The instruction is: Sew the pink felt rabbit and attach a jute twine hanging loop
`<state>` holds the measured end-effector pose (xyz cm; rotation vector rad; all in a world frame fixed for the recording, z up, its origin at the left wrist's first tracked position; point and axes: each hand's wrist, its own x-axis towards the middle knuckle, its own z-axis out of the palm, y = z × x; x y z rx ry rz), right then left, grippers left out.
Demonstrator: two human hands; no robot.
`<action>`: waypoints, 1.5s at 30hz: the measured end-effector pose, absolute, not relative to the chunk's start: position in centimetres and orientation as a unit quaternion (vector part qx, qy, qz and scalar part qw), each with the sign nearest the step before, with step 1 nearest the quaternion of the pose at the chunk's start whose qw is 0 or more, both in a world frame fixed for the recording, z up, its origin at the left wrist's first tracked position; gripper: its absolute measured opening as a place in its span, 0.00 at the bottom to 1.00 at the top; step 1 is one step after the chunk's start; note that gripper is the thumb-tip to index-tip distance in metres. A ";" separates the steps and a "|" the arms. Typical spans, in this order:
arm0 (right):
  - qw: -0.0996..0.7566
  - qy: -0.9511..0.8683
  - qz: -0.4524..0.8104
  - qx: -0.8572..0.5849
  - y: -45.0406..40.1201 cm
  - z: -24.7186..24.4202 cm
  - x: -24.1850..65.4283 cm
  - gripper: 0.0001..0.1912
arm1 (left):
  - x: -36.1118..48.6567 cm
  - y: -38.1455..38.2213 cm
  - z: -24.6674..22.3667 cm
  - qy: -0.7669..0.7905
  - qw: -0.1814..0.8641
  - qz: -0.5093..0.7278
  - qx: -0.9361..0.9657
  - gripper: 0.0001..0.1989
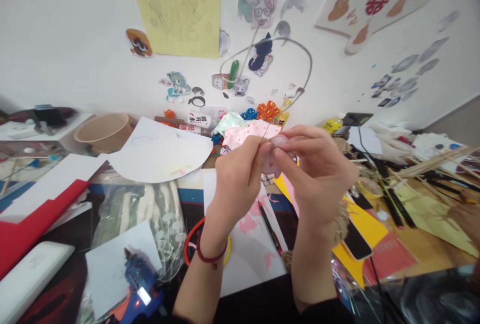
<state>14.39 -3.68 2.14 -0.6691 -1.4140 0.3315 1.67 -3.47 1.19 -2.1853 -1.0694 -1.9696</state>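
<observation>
Both of my hands are raised together above the desk, fingertips meeting on a small pale pink piece with reddish dots (271, 166), which looks like thin fabric. My left hand (240, 171) pinches its left edge between thumb and index finger. With bent fingers and thumb, my right hand (317, 166) grips it from the right. A thin grey wire or cord (311, 59) rises from the pinched fingers and loops in front of the wall. Fingers hide part of the piece. Behind them lies pink dotted cloth (243, 134).
A glue gun (140, 279) lies on paper at front left. White paper with pink marks (243, 264) and a pen (270, 226) lie beneath my arms. A phone (356, 240) and sticks (438, 161) are at right, a brown basin (103, 131) at left. Another person's hand (465, 221) shows far right.
</observation>
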 end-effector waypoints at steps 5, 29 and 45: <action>0.709 -0.613 0.200 -0.286 -3.7 2.1 14.4 0.10 | 1.6 -3.4 1.1 -0.334 0.001 -0.631 -0.700 0.09; 0.677 -0.603 0.248 -0.342 -4.1 2.0 14.5 0.15 | 1.2 -3.1 0.9 -0.345 0.001 -0.621 -0.704 0.09; 0.614 -0.625 0.309 -0.371 -3.6 1.4 16.3 0.03 | 1.0 -3.0 0.8 -0.335 -0.007 -0.599 -0.728 0.10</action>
